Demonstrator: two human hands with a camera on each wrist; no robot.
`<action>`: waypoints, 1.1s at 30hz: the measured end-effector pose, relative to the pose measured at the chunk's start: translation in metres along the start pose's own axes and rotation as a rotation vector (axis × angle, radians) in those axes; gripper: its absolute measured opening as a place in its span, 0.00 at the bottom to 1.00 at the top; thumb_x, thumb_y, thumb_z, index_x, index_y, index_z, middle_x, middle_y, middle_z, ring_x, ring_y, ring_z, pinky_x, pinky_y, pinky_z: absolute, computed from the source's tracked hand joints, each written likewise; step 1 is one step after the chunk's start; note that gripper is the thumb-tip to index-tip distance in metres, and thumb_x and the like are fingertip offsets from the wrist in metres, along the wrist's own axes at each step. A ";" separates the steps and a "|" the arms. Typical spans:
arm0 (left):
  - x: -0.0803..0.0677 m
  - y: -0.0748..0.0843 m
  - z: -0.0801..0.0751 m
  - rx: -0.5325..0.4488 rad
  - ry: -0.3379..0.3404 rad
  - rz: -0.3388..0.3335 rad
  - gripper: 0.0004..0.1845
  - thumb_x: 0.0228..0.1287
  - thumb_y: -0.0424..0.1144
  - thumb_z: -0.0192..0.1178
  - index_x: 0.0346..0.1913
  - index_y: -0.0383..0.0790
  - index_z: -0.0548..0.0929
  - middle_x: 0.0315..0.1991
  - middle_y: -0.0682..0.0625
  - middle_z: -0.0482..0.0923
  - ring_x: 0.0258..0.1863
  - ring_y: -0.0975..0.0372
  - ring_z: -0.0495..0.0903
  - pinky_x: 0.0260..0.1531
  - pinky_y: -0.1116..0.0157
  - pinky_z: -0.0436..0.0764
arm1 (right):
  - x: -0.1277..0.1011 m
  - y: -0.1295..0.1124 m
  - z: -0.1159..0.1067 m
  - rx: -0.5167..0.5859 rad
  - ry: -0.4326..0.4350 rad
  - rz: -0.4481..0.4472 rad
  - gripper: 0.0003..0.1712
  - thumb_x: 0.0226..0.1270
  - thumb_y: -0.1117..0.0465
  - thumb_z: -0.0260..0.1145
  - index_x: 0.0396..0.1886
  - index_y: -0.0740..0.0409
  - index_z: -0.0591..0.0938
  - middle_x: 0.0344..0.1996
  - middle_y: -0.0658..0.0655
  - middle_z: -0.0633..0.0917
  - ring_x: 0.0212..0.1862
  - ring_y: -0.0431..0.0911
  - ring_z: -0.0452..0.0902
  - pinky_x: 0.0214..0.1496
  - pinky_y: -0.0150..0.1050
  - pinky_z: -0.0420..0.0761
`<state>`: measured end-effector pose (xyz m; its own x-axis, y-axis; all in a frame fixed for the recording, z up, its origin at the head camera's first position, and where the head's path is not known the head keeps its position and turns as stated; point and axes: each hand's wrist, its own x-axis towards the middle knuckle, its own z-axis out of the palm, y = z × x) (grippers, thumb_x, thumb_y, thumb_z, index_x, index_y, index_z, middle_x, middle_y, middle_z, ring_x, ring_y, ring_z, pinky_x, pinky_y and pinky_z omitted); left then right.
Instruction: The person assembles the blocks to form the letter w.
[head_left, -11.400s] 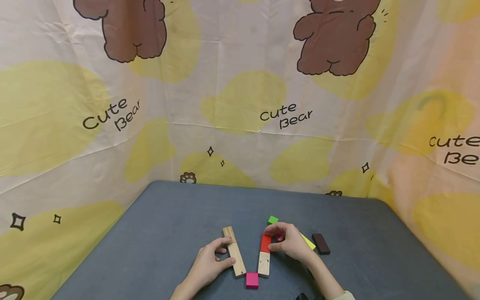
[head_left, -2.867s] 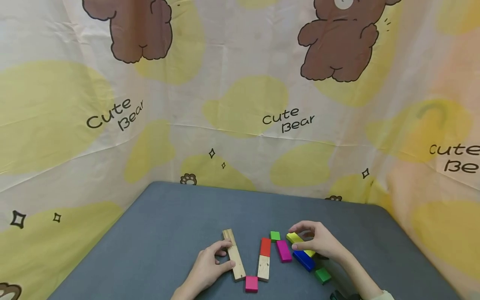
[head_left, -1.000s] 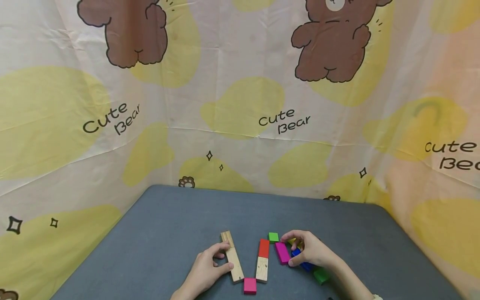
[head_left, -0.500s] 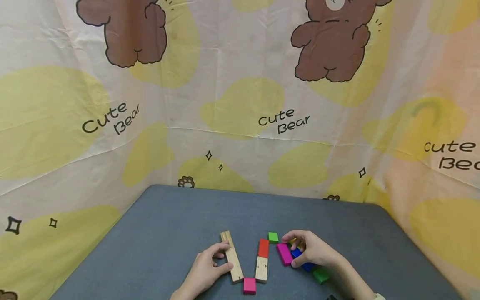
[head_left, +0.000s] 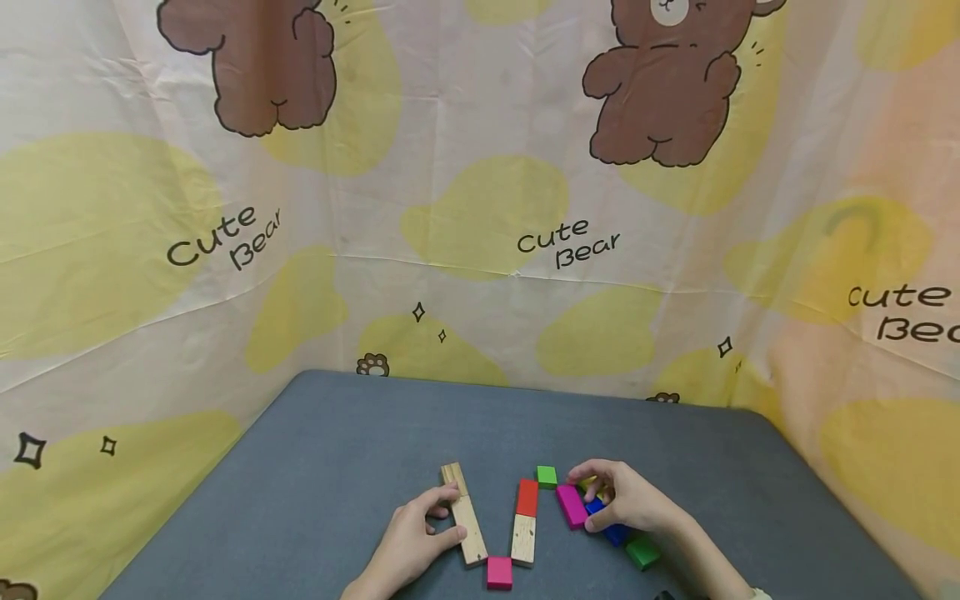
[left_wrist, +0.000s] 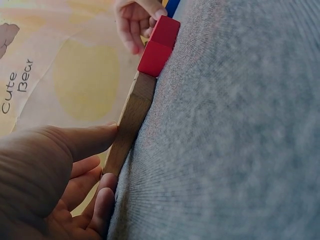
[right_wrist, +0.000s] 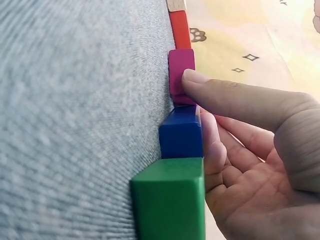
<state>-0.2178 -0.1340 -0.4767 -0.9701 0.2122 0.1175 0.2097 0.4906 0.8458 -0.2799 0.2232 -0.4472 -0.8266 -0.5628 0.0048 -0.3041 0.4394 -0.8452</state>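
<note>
Pinching the magenta block [head_left: 572, 506] beside the red block [head_left: 528, 497], your right hand [head_left: 626, 502] curls on it; left hand [head_left: 411, 537] grips the plain wooden plank [head_left: 463, 513]. Light, rigid, probably slick paint: hold its long sides.

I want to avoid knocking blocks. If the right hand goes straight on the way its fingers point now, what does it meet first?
The right hand points left, its thumb already on the magenta block. Beyond that, probably the red block, though depth is unclear.
</note>
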 end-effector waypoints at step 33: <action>0.001 -0.002 0.001 -0.005 -0.003 0.002 0.27 0.55 0.42 0.74 0.59 0.40 0.81 0.52 0.47 0.80 0.45 0.56 0.78 0.36 0.59 0.76 | 0.001 0.003 0.001 0.035 0.017 0.018 0.35 0.48 0.70 0.80 0.58 0.63 0.78 0.48 0.58 0.79 0.42 0.54 0.75 0.34 0.37 0.73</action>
<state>-0.2186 -0.1342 -0.4786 -0.9694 0.2153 0.1176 0.2108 0.4859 0.8482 -0.2807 0.2233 -0.4502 -0.8401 -0.5425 -0.0018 -0.2725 0.4247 -0.8633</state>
